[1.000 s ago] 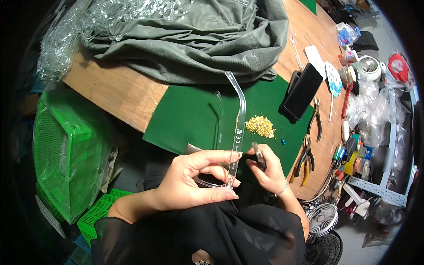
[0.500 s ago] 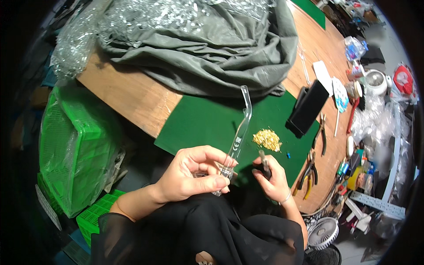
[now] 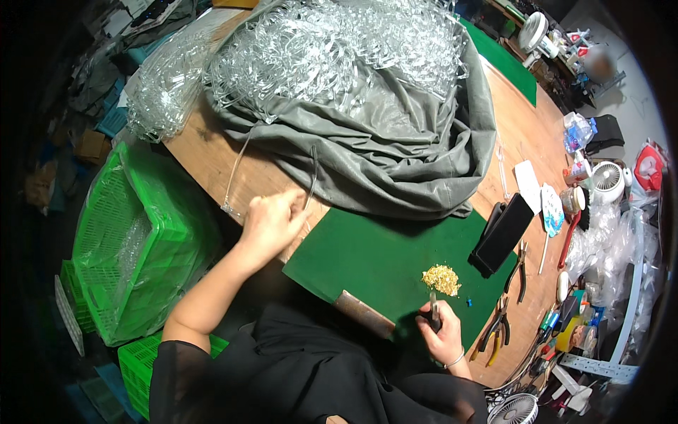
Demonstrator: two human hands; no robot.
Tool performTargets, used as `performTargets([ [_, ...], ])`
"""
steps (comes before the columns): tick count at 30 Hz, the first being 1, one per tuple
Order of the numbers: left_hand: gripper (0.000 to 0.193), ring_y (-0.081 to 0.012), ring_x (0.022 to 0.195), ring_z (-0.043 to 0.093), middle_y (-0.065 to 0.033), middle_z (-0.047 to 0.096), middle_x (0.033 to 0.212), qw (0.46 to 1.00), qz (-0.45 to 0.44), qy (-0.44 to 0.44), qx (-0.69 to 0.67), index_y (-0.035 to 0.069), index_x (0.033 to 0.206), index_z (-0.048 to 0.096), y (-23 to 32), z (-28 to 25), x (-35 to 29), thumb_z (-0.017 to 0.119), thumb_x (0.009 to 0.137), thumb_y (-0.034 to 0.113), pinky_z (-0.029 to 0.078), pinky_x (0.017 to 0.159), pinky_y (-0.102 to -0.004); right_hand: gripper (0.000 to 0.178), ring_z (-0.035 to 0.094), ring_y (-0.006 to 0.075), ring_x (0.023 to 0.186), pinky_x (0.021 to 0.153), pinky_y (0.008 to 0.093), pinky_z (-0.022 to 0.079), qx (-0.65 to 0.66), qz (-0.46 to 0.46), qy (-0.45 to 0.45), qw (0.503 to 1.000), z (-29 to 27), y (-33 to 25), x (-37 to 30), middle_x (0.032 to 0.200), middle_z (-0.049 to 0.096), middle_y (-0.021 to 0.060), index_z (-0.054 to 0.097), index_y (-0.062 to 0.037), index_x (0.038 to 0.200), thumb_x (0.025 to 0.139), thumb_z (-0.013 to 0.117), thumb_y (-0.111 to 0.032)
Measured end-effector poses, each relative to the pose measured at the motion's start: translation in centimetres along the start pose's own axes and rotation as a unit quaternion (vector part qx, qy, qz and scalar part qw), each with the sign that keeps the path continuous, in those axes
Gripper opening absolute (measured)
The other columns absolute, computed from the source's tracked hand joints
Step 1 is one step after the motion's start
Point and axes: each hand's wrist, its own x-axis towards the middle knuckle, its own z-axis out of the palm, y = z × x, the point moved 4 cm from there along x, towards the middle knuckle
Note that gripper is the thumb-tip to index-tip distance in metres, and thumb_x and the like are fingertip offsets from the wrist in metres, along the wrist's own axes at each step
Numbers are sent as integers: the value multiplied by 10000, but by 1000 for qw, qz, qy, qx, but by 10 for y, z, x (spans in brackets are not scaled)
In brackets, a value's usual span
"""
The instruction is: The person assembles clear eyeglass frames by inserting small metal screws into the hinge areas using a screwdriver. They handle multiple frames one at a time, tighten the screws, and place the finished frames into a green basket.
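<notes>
My left hand (image 3: pixel 272 225) is raised over the table's near left edge, its fingers closed on clear plastic eyeglasses (image 3: pixel 311 178). Two thin temples point away from me; the hand hides much of the front. Low over the green mat (image 3: pixel 381 258), my right hand (image 3: pixel 443 335) grips a dark-handled tool with a metal shaft (image 3: pixel 433 302); its exact kind is unclear. Just beyond the tool's tip lies a pile of tiny gold-coloured pieces (image 3: pixel 442 280). A small blue piece (image 3: pixel 470 302) sits to the right. A brown bar (image 3: pixel 364 314) lies along the mat's near edge.
A grey cloth (image 3: pixel 395 166) heaped with clear plastic parts (image 3: pixel 304 60) fills the table's far side. Green crates (image 3: pixel 113 283) stand at left. A black case (image 3: pixel 501 237), pliers (image 3: pixel 521 272) and more pliers (image 3: pixel 494 331) lie right of the mat. A small fan (image 3: pixel 514 410) is lower right.
My left hand has moved left and away from me with the eyeglasses, off the mat. The brown bar has come into sight. My right hand stays near the gold pile; the view has shifted.
</notes>
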Motion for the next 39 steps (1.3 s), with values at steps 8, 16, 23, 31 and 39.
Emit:
performTargets([
  [8, 215, -346, 745, 606, -152, 626, 752, 987, -40, 113, 107, 30, 865, 599, -60, -38, 134, 610, 825, 241, 473, 686, -402, 201, 570, 283, 724, 670, 331, 461, -3, -43, 27, 999, 8, -4, 0, 808, 571, 122, 564, -12, 897, 731, 673, -48],
  [16, 170, -145, 645, 582, -87, 604, 808, 783, -35, -92, -614, 52, 948, 515, 79, -63, 94, 483, 956, 220, 480, 553, -252, 308, 564, 314, 792, 698, 378, 462, -169, -103, -2, 980, 8, -6, -10, 897, 568, 126, 564, -42, 961, 682, 690, -77],
  [23, 900, -189, 543, 633, -256, 593, 1057, 673, -34, -190, -714, -123, 1348, 127, 138, -50, -27, 743, 735, 109, 536, 629, -291, 576, 530, 274, 898, 782, 377, 426, -373, -47, 5, 927, 14, 2, -14, 1214, 510, 113, 498, -17, 1204, 664, 675, -117],
  [31, 456, -121, 845, 604, -136, 610, 1040, 686, -42, -177, -704, -44, 1263, 424, 150, 3, -79, 617, 857, 37, 503, 790, -249, 167, 565, 309, 758, 674, 372, 451, -214, -20, 98, 972, -22, 14, 4, 760, 566, 124, 549, -45, 840, 705, 647, -41],
  [39, 437, -114, 845, 576, -148, 597, 1109, 698, -63, -202, -684, -27, 1308, 409, 140, 18, -96, 538, 928, 145, 494, 722, -221, 185, 559, 348, 770, 684, 422, 447, -207, -12, 84, 975, 3, 39, 21, 777, 551, 154, 534, -23, 890, 722, 613, -23],
])
